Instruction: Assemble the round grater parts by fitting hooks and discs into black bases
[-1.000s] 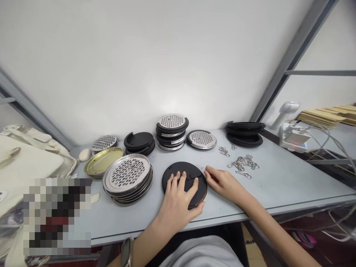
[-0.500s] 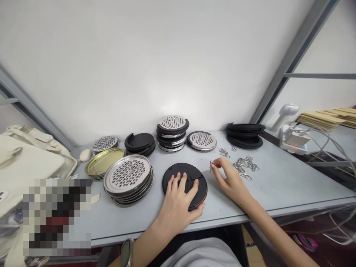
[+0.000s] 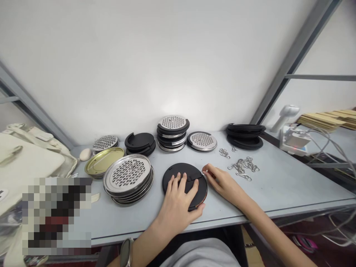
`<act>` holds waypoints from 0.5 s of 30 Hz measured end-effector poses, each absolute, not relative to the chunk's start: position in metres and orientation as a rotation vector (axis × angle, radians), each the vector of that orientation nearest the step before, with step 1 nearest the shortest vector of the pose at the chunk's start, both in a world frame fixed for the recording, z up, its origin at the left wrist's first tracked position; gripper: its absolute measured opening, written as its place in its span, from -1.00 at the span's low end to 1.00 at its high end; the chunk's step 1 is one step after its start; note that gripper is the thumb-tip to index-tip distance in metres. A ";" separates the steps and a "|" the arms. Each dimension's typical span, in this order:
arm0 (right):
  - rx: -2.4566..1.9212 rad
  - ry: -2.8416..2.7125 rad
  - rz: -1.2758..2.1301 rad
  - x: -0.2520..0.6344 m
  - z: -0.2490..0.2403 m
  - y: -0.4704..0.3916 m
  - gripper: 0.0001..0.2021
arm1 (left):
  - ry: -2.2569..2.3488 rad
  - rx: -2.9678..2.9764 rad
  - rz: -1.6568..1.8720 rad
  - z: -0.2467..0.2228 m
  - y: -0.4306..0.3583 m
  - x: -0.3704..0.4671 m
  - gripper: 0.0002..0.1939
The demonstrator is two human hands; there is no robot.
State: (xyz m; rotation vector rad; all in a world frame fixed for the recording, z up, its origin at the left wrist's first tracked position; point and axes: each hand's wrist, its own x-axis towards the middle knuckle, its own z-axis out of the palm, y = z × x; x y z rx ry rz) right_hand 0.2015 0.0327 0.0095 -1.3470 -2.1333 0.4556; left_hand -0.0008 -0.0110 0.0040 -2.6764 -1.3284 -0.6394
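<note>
A round black disc point(image 3: 174, 170) lies on the table in front of me. My left hand point(image 3: 178, 196) rests on it, palm down with fingers spread and the thumb near its front right rim. My right hand point(image 3: 219, 181) pinches a small metal wire clip point(image 3: 202, 172) against the disc's right edge, by the raised black strip point(image 3: 195, 176). Most of the clip is hidden by the fingertips. Several loose metal wire clips point(image 3: 247, 164) lie just to the right of that hand.
To the left stand stacked metal grater plates point(image 3: 129, 176) and gold-coloured lids point(image 3: 96, 161). Along the wall are black round holders point(image 3: 141, 142), a tall grater stack point(image 3: 172, 124), a single grater point(image 3: 202, 141) and more black rings point(image 3: 244, 141). A cloth bag point(image 3: 36, 155) sits far left.
My right hand has moved left with the metal wire clip, from beside the disc to its right edge. My left hand has stayed in place on the disc.
</note>
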 end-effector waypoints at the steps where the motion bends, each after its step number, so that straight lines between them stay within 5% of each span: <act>1: -1.359 -2.131 0.444 0.200 0.009 0.033 -0.82 | -1.328 -2.673 -0.646 0.004 -0.011 -0.001 -0.41; 15: -1.453 -2.085 0.453 0.187 0.007 0.037 -0.80 | -1.324 -2.658 -0.666 0.003 -0.011 -0.001 -0.40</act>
